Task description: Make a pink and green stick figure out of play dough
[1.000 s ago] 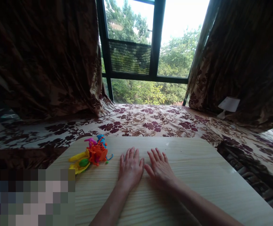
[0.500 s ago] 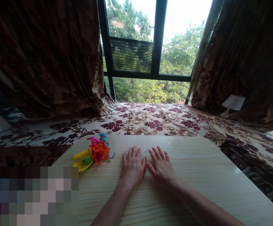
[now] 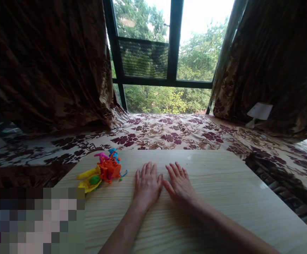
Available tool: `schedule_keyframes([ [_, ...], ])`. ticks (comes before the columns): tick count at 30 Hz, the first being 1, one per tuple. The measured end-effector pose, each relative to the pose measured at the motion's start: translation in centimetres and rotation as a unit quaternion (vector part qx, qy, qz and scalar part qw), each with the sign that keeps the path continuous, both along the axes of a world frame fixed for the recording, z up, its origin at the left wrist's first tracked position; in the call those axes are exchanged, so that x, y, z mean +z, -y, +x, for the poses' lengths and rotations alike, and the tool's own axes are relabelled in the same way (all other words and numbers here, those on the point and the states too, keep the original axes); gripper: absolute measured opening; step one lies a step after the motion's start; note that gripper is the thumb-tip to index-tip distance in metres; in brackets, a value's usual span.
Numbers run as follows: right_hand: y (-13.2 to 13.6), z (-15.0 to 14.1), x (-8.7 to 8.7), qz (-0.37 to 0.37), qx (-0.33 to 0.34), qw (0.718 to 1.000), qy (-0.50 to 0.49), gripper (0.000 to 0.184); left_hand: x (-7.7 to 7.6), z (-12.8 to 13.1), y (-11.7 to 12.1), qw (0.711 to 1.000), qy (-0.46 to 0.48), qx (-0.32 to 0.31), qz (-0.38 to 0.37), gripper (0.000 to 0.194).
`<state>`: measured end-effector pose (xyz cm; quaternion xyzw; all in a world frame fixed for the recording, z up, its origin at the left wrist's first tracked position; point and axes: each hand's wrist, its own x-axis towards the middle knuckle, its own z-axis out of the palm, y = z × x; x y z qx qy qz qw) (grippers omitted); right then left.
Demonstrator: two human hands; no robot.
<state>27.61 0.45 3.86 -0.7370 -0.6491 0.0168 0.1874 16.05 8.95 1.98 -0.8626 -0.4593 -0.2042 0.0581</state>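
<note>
Two bare hands of yours lie palm down: your left hand (image 3: 146, 187) and your right hand (image 3: 181, 187), on the pale wood-grain tabletop (image 3: 222, 215) with rounded corners. Neither grips anything; the fingers are loosely spread, and your thumbs point inward, near each other with a narrow gap. That flat pose probably lets the table carry your forearms' weight.

To your left, toward the far corner, sits a clump of soft, clay-like shapes: a crumpled orange piece (image 3: 111, 170) in the middle, a magenta piece (image 3: 102, 156) and a bright blue piece (image 3: 113, 153) behind it, and a flared yellow piece (image 3: 86, 173) bearing a rounded green lump (image 3: 94, 180) (what they represent, I cannot tell). Well apart from your left hand, they seem placed where your palms won't squash them.

Compared with half a second ago, only your view has shifted slightly; your hands and the clump keep their places on the tabletop, with no visible change in grip.
</note>
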Motion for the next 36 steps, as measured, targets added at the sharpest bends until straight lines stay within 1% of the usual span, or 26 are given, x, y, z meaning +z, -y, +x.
schedule_keyframes([
  [3,3.3,-1.2,0.1,0.002,0.074,0.997,-0.002,0.055,-0.1,0.1,-0.1,1.000,-0.002,0.000,-0.002,0.046],
  [5,4.6,-1.6,0.1,0.002,0.100,0.995,-0.002,0.054,-0.2,0.1,-0.1,1.000,-0.004,-0.001,-0.005,0.046],
  [7,3.7,-1.3,0.0,0.001,0.075,0.997,-0.003,0.054,-0.3,0.2,-0.1,1.000,-0.007,-0.005,-0.006,0.047],
  [9,1.4,-0.2,0.0,0.004,0.018,1.000,-0.004,0.054,-0.3,0.2,-0.1,1.000,-0.010,-0.010,-0.006,0.048],
  [11,-0.8,0.9,0.0,0.011,-0.018,1.000,-0.006,0.054,-0.2,0.3,0.0,1.000,-0.012,-0.014,-0.005,0.048],
  [12,-1.3,1.1,0.0,0.014,-0.029,0.999,-0.007,0.054,-0.2,0.3,0.0,1.000,-0.012,-0.015,-0.003,0.048],
  [14,-0.8,0.9,0.1,0.015,-0.027,1.000,-0.007,0.053,0.0,0.3,0.0,1.000,-0.011,-0.015,-0.001,0.047],
  [16,1.2,0.0,0.1,0.009,0.012,1.000,-0.007,0.054,0.0,0.4,-0.1,1.000,-0.009,-0.013,0.000,0.047],
  [17,2.3,-0.5,0.0,0.006,0.045,0.999,-0.007,0.054,0.0,0.4,-0.1,1.000,-0.008,-0.012,0.000,0.046],
  [19,3.5,-1.1,-0.1,0.007,0.077,0.997,-0.008,0.054,-0.1,0.4,-0.2,1.000,-0.008,-0.010,-0.002,0.047],
  [21,2.8,-0.9,-0.1,0.015,0.062,0.998,-0.003,0.054,-0.2,0.4,-0.3,1.000,-0.010,-0.010,-0.005,0.047],
  [24,-0.2,0.4,0.0,0.030,0.012,0.999,0.008,0.053,-0.2,0.3,-0.3,1.000,-0.013,-0.013,-0.007,0.048],
  [26,-1.2,0.8,0.2,0.034,-0.005,0.999,0.010,0.053,-0.1,0.3,-0.2,1.000,-0.014,-0.014,-0.006,0.048],
  [28,-0.3,0.4,0.4,0.034,0.006,0.999,0.010,0.053,0.0,0.2,-0.1,1.000,-0.012,-0.015,-0.005,0.048],
  [32,3.6,-1.2,0.1,0.025,0.086,0.996,0.011,0.055,-0.1,0.3,-0.1,1.000,-0.011,-0.012,-0.004,0.047],
  [34,3.6,-1.2,0.0,0.024,0.083,0.996,0.014,0.056,-0.2,0.3,-0.2,1.000,-0.013,-0.011,-0.006,0.047],
  [36,1.9,-0.6,0.0,0.027,0.044,0.998,0.020,0.056,-0.2,0.3,-0.2,1.000,-0.016,-0.012,-0.007,0.047],
])
